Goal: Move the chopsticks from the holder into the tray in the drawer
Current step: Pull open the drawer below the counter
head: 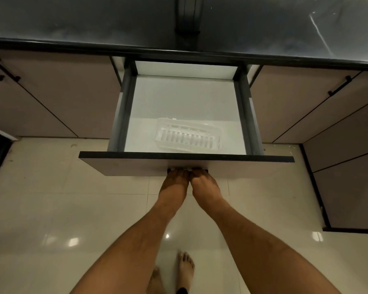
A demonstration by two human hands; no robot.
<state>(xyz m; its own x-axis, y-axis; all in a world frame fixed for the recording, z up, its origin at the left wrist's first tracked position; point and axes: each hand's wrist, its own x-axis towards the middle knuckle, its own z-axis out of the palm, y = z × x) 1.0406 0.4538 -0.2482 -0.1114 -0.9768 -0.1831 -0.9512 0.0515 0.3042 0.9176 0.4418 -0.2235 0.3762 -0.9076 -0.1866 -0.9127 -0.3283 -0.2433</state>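
Observation:
The drawer [123, 162] under the dark counter stands pulled out, its white inside showing. A clear slotted plastic tray [187, 135] lies near the drawer's front, right of centre, with nothing visible in it. My left hand [175, 181] and my right hand [203, 183] sit side by side below the drawer front, fingers curled around the dark handle [188, 169], which is mostly hidden by them. No chopsticks or holder appear in this view.
A dark glossy counter [94, 20] runs across the top, with a dark upright object [188, 15] at its back. Cabinet doors with black handles [339, 85] flank the drawer. Pale floor tiles [51, 209] and my bare feet [185, 266] lie below.

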